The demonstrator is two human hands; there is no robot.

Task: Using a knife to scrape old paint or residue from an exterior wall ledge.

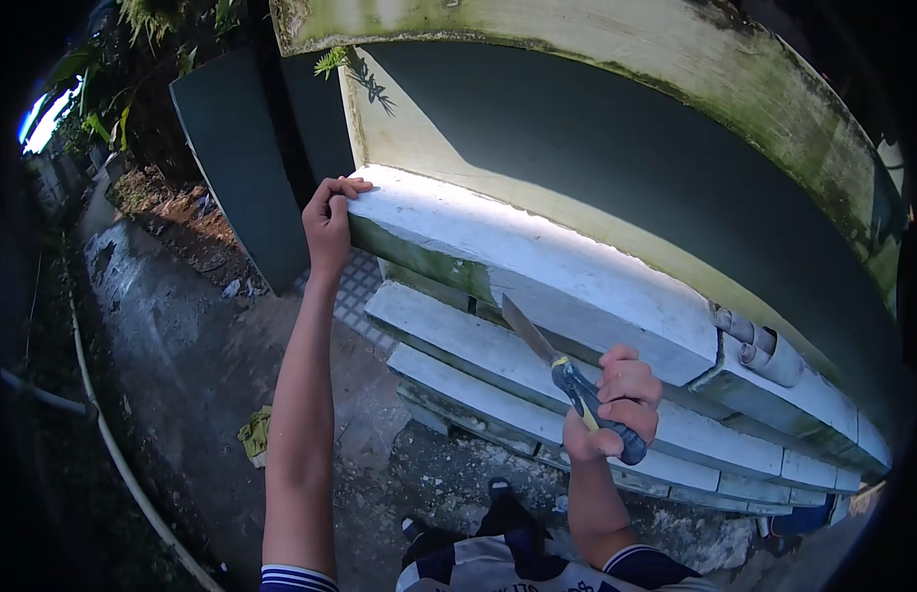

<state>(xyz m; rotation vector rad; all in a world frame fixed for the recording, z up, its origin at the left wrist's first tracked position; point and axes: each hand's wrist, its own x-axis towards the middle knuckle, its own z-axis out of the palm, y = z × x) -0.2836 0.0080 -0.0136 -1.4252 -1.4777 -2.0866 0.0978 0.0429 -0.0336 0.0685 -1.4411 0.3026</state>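
Observation:
My left hand grips the left end of a white-painted concrete ledge on a wall, fingers curled over its top corner. My right hand is closed around the dark handle of a scraper, which has a yellow stripe. Its flat metal blade points up and left, with the tip close to the underside of the top ledge. Two lower stepped ledges run below the blade, with green moss along their edges.
A dark green wall panel rises behind the ledges under a mossy concrete beam. Grey pipes lie on the ledge at right. Below are rough concrete ground, a yellow rag, a thin white hose and plants.

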